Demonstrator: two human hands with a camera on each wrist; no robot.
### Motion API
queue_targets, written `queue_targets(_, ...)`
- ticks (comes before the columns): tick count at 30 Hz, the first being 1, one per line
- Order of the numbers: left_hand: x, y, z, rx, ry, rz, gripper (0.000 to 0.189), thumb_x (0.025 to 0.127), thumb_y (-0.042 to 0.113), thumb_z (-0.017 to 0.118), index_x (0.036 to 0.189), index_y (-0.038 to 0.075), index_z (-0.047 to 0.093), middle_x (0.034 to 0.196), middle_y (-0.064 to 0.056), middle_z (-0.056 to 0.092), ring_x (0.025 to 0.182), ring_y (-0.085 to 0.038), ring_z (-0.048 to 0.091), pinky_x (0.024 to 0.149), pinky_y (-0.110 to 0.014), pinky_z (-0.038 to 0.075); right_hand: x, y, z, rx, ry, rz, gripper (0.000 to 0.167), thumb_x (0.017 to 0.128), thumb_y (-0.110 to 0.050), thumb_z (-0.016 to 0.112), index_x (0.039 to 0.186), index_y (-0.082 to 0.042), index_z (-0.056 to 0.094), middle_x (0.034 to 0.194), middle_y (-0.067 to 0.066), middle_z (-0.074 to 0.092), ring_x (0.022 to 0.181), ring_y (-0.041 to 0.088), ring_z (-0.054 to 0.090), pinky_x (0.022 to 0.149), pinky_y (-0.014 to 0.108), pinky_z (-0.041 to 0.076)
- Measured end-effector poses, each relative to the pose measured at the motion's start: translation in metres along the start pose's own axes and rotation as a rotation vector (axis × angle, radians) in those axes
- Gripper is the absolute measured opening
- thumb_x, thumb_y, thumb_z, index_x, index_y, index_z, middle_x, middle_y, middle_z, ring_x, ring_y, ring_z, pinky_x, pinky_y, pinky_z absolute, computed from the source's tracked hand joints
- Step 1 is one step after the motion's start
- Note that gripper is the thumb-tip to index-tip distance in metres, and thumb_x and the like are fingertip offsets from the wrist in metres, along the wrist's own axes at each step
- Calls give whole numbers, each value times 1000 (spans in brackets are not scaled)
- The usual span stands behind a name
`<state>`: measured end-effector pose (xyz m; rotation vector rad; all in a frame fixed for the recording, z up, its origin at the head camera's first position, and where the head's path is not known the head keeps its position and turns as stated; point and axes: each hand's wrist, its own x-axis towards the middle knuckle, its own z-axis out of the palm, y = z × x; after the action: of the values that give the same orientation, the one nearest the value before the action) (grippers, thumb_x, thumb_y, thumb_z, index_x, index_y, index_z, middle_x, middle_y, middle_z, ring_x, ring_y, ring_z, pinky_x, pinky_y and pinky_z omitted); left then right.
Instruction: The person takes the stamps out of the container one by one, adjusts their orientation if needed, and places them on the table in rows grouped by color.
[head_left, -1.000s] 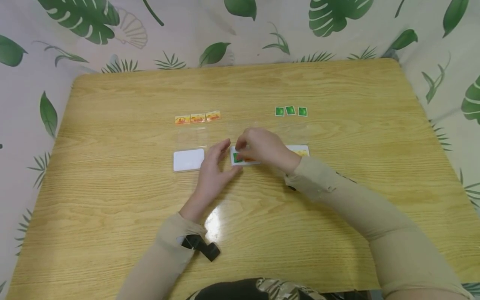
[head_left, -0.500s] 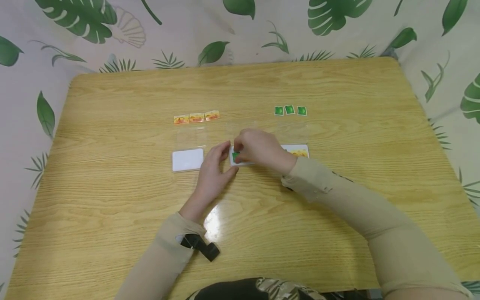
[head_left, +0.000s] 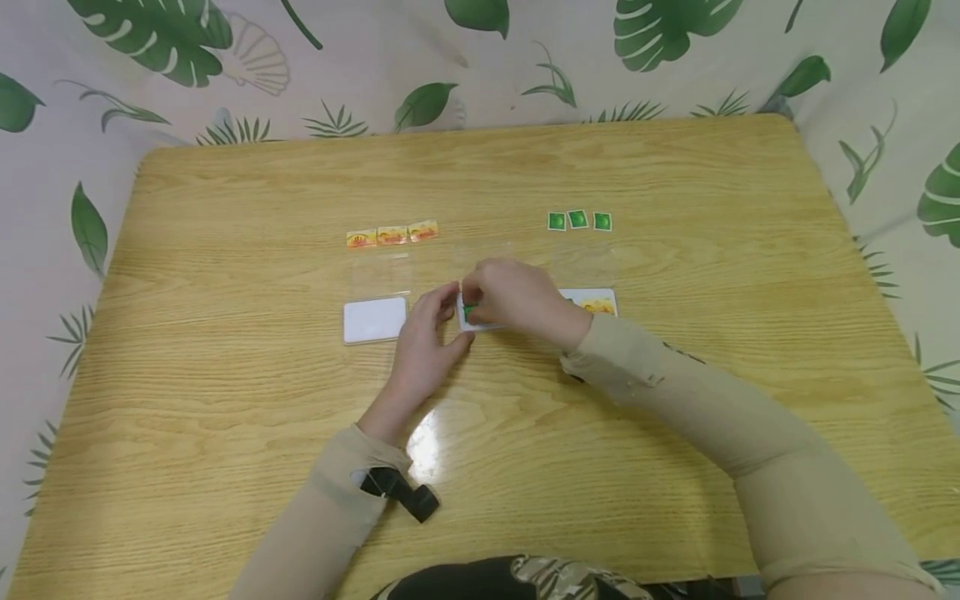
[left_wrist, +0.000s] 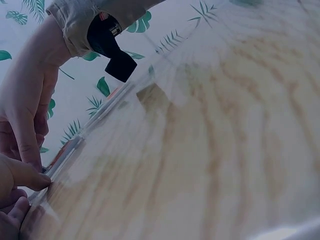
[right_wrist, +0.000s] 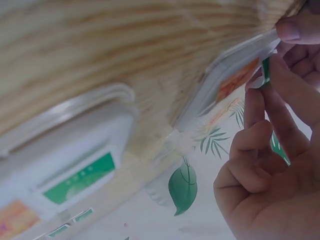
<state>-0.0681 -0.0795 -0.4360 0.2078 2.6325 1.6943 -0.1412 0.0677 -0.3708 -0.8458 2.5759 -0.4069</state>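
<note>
In the head view my left hand [head_left: 423, 346] holds the left end of the middle white flat case [head_left: 487, 327], thumb at its near edge and fingers at the far corner. My right hand [head_left: 521, 300] is over that case and hides most of it. Seen from the right wrist, the right thumb and fingertips pinch a small green sticker [right_wrist: 265, 71], its white edge curling at the case's end. Beside it an orange sticker [right_wrist: 237, 80] lies on the case. The left thumb [right_wrist: 290, 30] presses at the case's edge.
A plain white case [head_left: 375, 320] lies left of the hands; another white case [head_left: 581, 294] with a yellow-orange sticker [head_left: 597, 307] lies right. Farther back are three orange-yellow stickers [head_left: 392, 236], three green stickers [head_left: 577, 219] and clear plastic pieces [head_left: 381, 273].
The right hand has shifted slightly left over the middle case, covering the orange sticker and more of the green one. The left hand keeps its place at the case's end.
</note>
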Motion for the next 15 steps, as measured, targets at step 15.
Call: queue_targets(15,1,0,1,-13,0,-3,62,82,-6,69,137,-5,41,135,-17,46,124,-24,48,102,-16,40,-4,18,-14,387,100,-4,21,83,-5,74,93,-6,55,98,8,63,90,23,63,79,33,55)
